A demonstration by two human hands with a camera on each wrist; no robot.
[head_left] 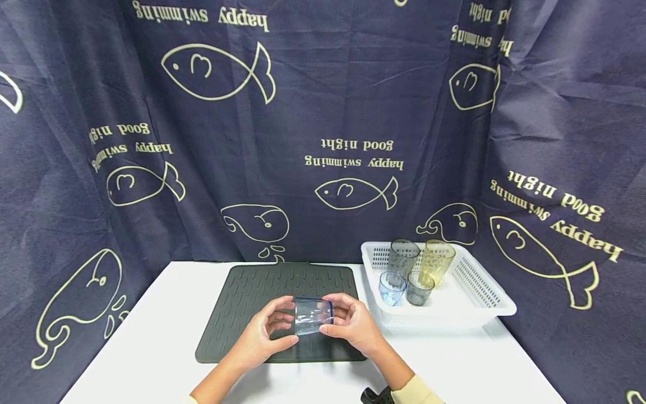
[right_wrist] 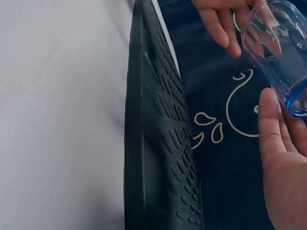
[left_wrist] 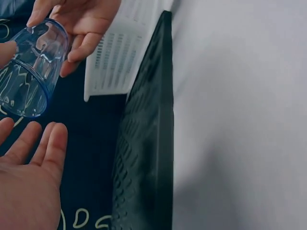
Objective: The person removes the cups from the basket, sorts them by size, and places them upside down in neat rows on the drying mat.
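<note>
A clear, blue-tinted drinking glass (head_left: 312, 317) lies sideways in the air over the dark ridged mat, between both hands. My left hand (head_left: 264, 331) is at its left end, thumb and fingertips on opposite sides of the edge. At the end with the darker blue ring, my right hand (head_left: 353, 325) grips it between thumb and fingers. The left wrist view shows the glass (left_wrist: 36, 72) with the left fingers (left_wrist: 56, 143) straight and close under its edge. In the right wrist view, the right fingers (right_wrist: 271, 115) lie along the blue-ringed end.
Under the hands, the dark ridged mat (head_left: 237, 314) covers the middle of the white table (head_left: 146, 331). To the right stands a white perforated basket (head_left: 484, 280) with several glasses in it, including a yellow one (head_left: 437, 261). A dark blue printed curtain (head_left: 282, 129) surrounds the table.
</note>
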